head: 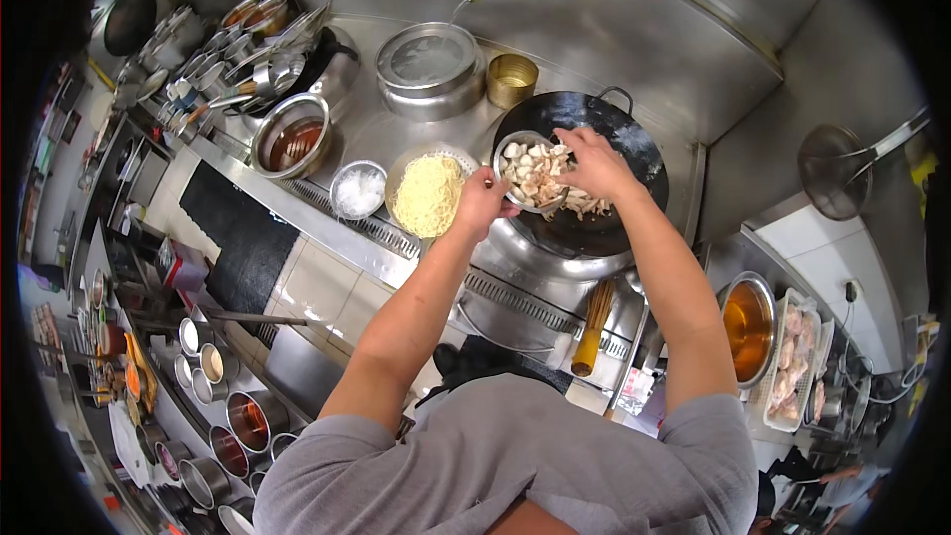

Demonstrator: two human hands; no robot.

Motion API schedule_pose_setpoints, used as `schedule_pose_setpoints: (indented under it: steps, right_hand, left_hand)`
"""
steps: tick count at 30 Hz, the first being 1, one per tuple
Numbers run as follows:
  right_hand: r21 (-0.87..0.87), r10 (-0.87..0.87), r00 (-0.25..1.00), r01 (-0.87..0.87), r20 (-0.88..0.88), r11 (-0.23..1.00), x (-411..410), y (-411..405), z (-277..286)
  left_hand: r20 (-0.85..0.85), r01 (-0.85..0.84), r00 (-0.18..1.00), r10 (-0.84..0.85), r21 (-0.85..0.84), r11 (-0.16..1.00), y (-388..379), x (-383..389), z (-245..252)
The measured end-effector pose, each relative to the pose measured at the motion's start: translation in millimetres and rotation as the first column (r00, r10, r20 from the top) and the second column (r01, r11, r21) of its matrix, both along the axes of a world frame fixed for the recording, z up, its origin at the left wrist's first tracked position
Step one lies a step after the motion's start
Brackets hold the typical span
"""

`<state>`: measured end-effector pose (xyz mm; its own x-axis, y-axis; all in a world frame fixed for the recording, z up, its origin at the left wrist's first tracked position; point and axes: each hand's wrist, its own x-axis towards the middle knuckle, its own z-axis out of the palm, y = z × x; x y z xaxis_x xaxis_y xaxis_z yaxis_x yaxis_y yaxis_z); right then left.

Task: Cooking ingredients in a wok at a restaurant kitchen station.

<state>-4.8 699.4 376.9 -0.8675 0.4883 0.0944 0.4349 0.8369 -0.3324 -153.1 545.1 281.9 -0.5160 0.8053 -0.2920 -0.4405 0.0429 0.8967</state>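
My left hand (481, 200) grips the rim of a round metal bowl (502, 162) tilted over a black wok (645, 163). In the bowl are pale, chopped pieces of food (529, 167), perhaps mushroom or meat. My right hand (598, 167) reaches over the bowl's right side with fingers spread at the pieces; whether it pinches any is hidden. Similar strips of food (585, 204) lie in the wok below. Yellow noodles (429, 195) sit in a strainer left of my left hand, beside a small bowl of translucent white strands (359, 192).
Behind stand a lidded metal pot (431, 74) and a brass-coloured can (513, 80). A bowl of reddish-brown liquid (293, 137) is at left. A wok brush (594, 327) lies near the front edge. At right are a bowl of amber liquid (747, 327) and a basket of raw meat (789, 364).
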Motion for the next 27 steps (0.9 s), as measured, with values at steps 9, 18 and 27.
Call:
schedule_pose_setpoints:
  steps: [9, 18, 27]
  right_hand:
    - [0.124, -0.141, 0.977, 0.122, 0.160, 0.985, -10.3, -25.5, -17.4]
    - [-0.045, -0.125, 0.945, 0.117, -0.303, 0.992, 4.7, 7.3, 8.4]
    - [0.133, -0.313, 0.915, 0.354, -0.255, 0.926, 54.0, 46.6, -45.6]
  left_hand:
    - [-0.061, 0.004, 0.998, -0.002, 0.042, 0.999, -4.3, 10.0, 12.4]
    - [0.099, -0.014, 0.995, 0.011, 0.028, 0.999, -11.4, 3.7, 11.8]
    - [0.149, -0.023, 0.989, 0.022, 0.008, 1.000, -20.3, 8.9, 1.6]
